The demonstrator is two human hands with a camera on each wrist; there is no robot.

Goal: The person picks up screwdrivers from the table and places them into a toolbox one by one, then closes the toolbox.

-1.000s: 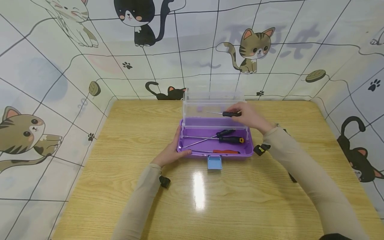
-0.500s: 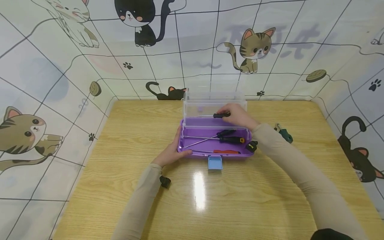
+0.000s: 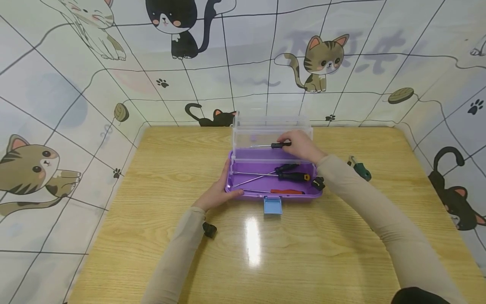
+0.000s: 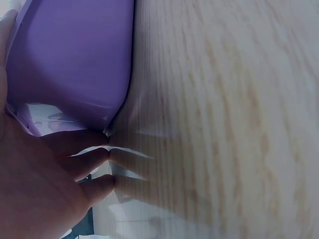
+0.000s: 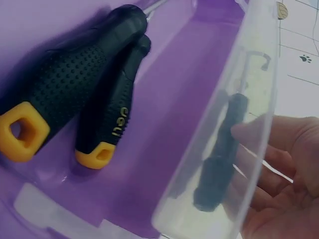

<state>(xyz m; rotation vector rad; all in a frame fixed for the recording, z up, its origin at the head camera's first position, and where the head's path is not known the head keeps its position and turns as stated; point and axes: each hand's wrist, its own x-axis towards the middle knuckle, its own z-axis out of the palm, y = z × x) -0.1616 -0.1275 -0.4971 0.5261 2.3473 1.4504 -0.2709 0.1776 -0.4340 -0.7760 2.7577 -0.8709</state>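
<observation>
A purple toolbox [image 3: 262, 157] stands on the table with its see-through lid [image 3: 243, 139] raised and its blue latch [image 3: 272, 206] hanging at the front. My left hand [image 3: 214, 195] grips the box's front left corner, thumb at the rim and fingers along the end wall. Behind the clear plastic, my right hand [image 3: 301, 145] pinches a small dark-handled screwdriver [image 3: 279, 145], its thin shaft pointing left. In the right wrist view this handle [image 5: 222, 154] shows blurred through the plastic. Inside the box lie two crossed black screwdrivers [image 5: 65, 79] with yellow ends and a red-handled screwdriver [image 3: 286, 191].
On the wooden table [image 3: 167, 169], right of the box, lies a green-handled tool [image 3: 362, 171] beside my right forearm. A cat-patterned cloth wall [image 3: 250, 80] rises behind the table and at both sides.
My right hand has moved left along the raised lid with the small screwdriver, uncovering the green-handled tool. Over the last half second it has barely shifted. The left hand stays on the box.
</observation>
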